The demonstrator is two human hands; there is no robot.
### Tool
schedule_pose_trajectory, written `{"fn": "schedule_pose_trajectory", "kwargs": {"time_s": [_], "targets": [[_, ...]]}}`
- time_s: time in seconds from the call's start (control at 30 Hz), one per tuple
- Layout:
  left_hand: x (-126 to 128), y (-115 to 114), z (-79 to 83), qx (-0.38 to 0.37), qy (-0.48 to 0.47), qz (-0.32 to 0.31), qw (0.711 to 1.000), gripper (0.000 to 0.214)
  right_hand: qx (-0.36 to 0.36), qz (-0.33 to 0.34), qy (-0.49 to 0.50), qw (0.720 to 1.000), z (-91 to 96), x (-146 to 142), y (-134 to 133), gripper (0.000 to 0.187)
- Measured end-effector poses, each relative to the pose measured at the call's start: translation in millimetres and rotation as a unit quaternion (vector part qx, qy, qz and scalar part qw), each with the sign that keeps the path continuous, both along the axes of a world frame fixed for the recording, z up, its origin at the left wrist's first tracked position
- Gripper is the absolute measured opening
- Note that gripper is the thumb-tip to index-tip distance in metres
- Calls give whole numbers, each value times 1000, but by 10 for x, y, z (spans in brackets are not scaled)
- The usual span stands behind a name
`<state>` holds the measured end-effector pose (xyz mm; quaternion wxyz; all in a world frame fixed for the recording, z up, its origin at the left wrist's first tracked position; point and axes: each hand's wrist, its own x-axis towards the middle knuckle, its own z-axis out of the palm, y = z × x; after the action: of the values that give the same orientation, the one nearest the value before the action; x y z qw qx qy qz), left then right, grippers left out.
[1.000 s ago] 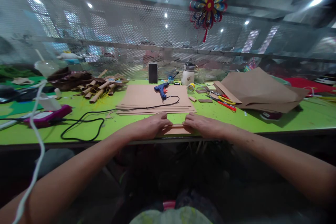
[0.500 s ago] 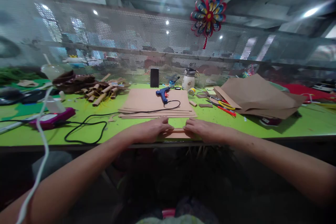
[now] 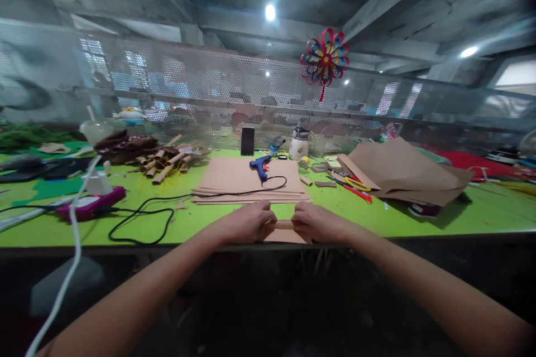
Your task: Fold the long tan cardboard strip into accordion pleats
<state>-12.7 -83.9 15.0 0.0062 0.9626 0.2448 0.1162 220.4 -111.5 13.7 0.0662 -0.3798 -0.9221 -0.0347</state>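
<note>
At the front edge of the green table, a sheet of brown kraft paper (image 3: pixel 285 233) lies between my hands, its far edge rolled into a narrow tube. My left hand (image 3: pixel 253 222) grips the roll's left end, fingers curled over it. On the right end, my right hand (image 3: pixel 317 223) is closed the same way. My fingers and palms hide both ends of the roll. Just beyond them, a blue glue gun (image 3: pixel 261 167) rests on a stack of brown paper sheets (image 3: pixel 226 177).
Pliers and scissors with red and yellow handles (image 3: pixel 355 187) lie right of the stack, near a large pile of brown paper (image 3: pixel 410 170). Rolled paper tubes (image 3: pixel 167 164) sit at left. A black cord (image 3: pixel 142 198) runs to a purple power strip (image 3: pixel 90 203). A white bottle (image 3: pixel 298 144) stands behind.
The whole view has tilted upward, so the table sits lower in the picture. Both hands stay on the paper roll, and more of the flat sheet shows in front of it.
</note>
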Motion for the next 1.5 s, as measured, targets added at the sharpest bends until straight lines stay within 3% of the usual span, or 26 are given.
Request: {"fn": "schedule_pose_trajectory", "kwargs": {"time_s": [0.13,0.3,0.4,0.5,0.63,0.77,0.87,1.0,1.2,1.3,1.37,1.43,1.5], "targets": [[70,-16,-91,57,-20,23,998,16,109,3,-12,994,-176,-23,-40,14],[100,-75,-69,86,7,8,996,8,166,34,-59,984,-172,-29,-135,11],[94,-66,16,10,-18,30,999,13,175,41,-80,980,-144,-32,-167,10],[131,5,145,-84,-41,65,993,32,203,44,-83,975,-138,-21,-179,9],[214,120,353,-206,2,59,977,47,248,81,-76,962,-73,-1,-179,16],[209,150,508,-319,21,17,947,51,285,112,-74,949,120,4,-183,23],[160,102,532,-435,-37,-4,900,50,296,117,-87,944,276,-5,-202,26],[130,18,444,-569,-101,-17,816,47,306,118,-106,939,347,-15,-221,24],[143,11,219,-616,-133,-5,776,46,304,133,-99,938,251,-9,-193,24],[147,21,165,-612,-141,5,778,46,274,118,-68,952,202,12,-185,20],[151,6,167,-593,-132,8,794,47,236,88,-8,968,167,46,-186,18],[159,-27,186,-542,-118,24,831,47,190,40,89,977,135,98,-188,14],[167,-72,207,-444,-110,51,888,45,143,3,182,973,121,154,-192,19]]}}
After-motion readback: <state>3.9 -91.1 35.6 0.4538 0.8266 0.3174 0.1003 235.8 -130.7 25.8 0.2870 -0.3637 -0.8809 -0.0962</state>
